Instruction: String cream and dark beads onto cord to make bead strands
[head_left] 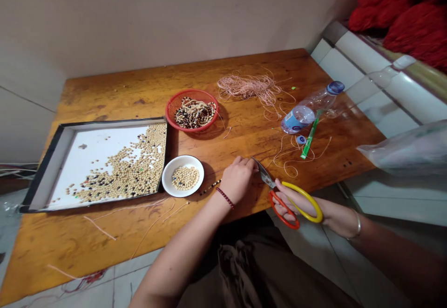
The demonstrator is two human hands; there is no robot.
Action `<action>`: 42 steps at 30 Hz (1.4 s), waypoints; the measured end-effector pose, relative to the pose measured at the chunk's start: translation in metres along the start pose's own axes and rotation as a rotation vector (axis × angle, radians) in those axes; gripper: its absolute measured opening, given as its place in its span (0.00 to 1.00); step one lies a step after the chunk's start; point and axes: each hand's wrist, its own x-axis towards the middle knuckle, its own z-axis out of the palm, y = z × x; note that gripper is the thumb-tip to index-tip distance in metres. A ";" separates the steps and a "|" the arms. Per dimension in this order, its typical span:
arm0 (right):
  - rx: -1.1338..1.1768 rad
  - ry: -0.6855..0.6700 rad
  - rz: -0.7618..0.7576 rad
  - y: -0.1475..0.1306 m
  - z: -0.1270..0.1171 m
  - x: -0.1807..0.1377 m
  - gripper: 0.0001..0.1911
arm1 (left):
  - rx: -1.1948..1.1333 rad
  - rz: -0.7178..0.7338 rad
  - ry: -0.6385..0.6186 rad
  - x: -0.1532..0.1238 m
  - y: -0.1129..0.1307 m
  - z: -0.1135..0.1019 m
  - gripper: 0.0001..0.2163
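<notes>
My left hand [238, 177] rests closed on the wooden table [139, 96], pinching the end of a beaded string [210, 187] that trails left toward a small white bowl of pale beads [183, 175]. My right hand [300, 203] grips scissors [284, 196] with one red and one yellow handle loop. The blades point at the fingertips of my left hand. A dark red bead bracelet circles my left wrist.
A black-rimmed tray [63, 135] with several pale and dark beads lies at left. A red basket [192, 111] holds beaded strings. A tangle of pink cord [249, 87], a plastic bottle [307, 110] on its side and a green lighter [310, 136] lie at right.
</notes>
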 end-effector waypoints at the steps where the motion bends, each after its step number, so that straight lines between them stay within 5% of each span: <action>1: 0.001 -0.001 0.008 -0.001 0.000 0.001 0.34 | 0.006 0.003 0.004 0.000 0.000 0.000 0.06; 19: 0.201 -0.090 0.110 -0.006 0.000 -0.003 0.31 | -0.018 0.013 0.001 -0.001 0.000 0.002 0.06; 42: 0.114 -0.034 0.176 -0.009 0.003 0.005 0.35 | 0.021 0.025 -0.004 -0.001 0.000 0.005 0.05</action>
